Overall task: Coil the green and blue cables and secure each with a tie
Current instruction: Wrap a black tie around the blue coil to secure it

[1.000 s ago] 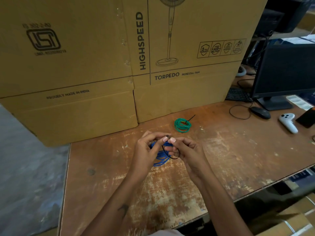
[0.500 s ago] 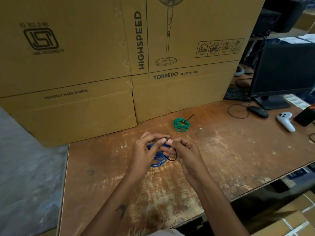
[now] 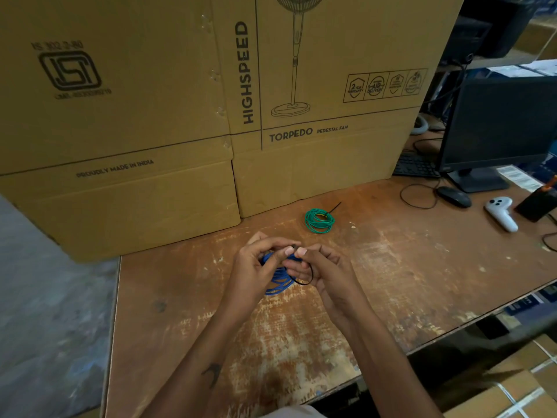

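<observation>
Two cable coils: the green coil (image 3: 319, 218) lies flat near the worktop's (image 3: 422, 267) back edge, its tie tail pointing back-right. The left hand (image 3: 256, 273) and right hand (image 3: 328, 273) pinch one black tie (image 3: 307, 277) around the blue coil (image 3: 280, 282).

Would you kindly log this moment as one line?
green cable: coiled, tied | blue cable: held, both hands | black tie: looped, being fastened

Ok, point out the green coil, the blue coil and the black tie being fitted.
green coil (image 3: 310, 225): head view, left arc of the loops.
blue coil (image 3: 278, 286): head view, lower strands below the hands.
black tie (image 3: 310, 274): head view, loop's right curve.
</observation>
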A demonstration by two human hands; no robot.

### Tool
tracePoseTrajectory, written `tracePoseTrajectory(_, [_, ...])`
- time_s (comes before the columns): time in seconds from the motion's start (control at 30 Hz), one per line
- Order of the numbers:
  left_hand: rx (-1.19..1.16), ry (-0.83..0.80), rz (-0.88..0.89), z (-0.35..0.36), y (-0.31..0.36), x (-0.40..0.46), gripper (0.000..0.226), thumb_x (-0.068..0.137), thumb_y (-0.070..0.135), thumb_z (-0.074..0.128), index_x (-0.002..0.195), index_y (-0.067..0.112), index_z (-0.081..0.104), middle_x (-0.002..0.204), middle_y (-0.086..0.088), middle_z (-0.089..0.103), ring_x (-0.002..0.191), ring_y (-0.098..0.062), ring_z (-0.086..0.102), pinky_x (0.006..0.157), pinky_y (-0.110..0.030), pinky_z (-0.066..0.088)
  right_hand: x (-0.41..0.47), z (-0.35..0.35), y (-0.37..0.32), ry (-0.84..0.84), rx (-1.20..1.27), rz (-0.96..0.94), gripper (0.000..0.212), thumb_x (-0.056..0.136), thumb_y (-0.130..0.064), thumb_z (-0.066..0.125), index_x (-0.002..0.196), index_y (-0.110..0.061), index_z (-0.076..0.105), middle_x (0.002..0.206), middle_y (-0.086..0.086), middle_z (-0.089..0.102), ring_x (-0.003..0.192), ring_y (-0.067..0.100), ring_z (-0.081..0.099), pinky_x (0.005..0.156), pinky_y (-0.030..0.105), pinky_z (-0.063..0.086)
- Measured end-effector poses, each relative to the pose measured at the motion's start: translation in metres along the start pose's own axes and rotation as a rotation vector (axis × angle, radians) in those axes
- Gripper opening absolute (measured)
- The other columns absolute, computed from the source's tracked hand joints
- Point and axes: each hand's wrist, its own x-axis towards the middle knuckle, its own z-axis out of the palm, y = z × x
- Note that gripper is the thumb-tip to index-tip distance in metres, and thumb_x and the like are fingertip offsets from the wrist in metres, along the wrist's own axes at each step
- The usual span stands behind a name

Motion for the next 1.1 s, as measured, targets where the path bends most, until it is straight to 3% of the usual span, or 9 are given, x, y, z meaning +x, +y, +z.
tracePoseTrajectory(0.23, [0.013, -0.035, -0.002, -0.0007, 0.0032, -0.001, 0.018, 0.096, 0.035, 0.068, 0.107, 0.031, 0.082, 0.092, 0.01, 0.059, 0.089, -0.017, 0.064, 0.078, -0.037, 0.055, -0.0009, -0.0023, 0.0002, -0.019, -0.002, 0.003, 0.03, 0.096, -0.002, 0.067, 0.069, -0.014, 0.071, 0.077, 0.017, 0.067, 0.084, 0.031, 0.078, 0.08, 0.036, 0.064])
tracePoseTrajectory(0.53, [0.03, -0.04, 0.019, -0.0009, 0.0068, -0.0007, 0.015, 0.096, 0.024, 0.072, 0.106, 0.028, 0.083, 0.09, 0.008, 0.063, 0.088, -0.011, 0.064, 0.078, -0.022, 0.05, -0.0017, -0.004, 0.0026, 0.002, -0.006, -0.012, 0.013, 0.098, 0.001, 0.063, 0.084, 0.0, 0.063, 0.072, 0.013, 0.067, 0.083, 0.029, 0.08, 0.075, 0.032, 0.064])
tracePoseTrajectory(0.77, [0.03, -0.058, 0.016, -0.0029, 0.0034, -0.0003, 0.017, 0.098, 0.024, 0.071, 0.107, 0.035, 0.082, 0.092, 0.003, 0.062, 0.088, -0.017, 0.065, 0.078, -0.034, 0.054, -0.005, -0.0023, 0.003, -0.009, 0.034, 0.002, 0.016, 0.086, -0.013, 0.073, 0.074, -0.006, 0.064, 0.075, 0.013, 0.072, 0.087, 0.032, 0.08, 0.076, 0.032, 0.064])
tracePoseTrajectory(0.87, [0.014, -0.052, 0.022, -0.0012, 0.0059, -0.0025, 0.016, 0.097, 0.03, 0.069, 0.106, 0.037, 0.081, 0.092, 0.006, 0.062, 0.088, -0.016, 0.065, 0.078, -0.036, 0.054, -0.0059, -0.0036, 0.003, -0.01, 0.031, 0.003, 0.019, 0.09, -0.01, 0.073, 0.072, -0.008, 0.066, 0.075, 0.013, 0.071, 0.087, 0.032, 0.08, 0.078, 0.033, 0.065])
tracePoseTrajectory(1.1, [0.07, -0.057, 0.044, -0.0002, 0.0068, -0.0049, 0.018, 0.099, 0.026, 0.068, 0.11, 0.029, 0.081, 0.09, 0.012, 0.059, 0.088, -0.014, 0.062, 0.077, -0.021, 0.048, -0.0073, -0.0029, 0.0043, 0.006, 0.02, 0.014, 0.014, 0.086, -0.016, 0.074, 0.081, -0.005, 0.068, 0.078, 0.015, 0.069, 0.091, 0.035, 0.079, 0.078, 0.034, 0.064])
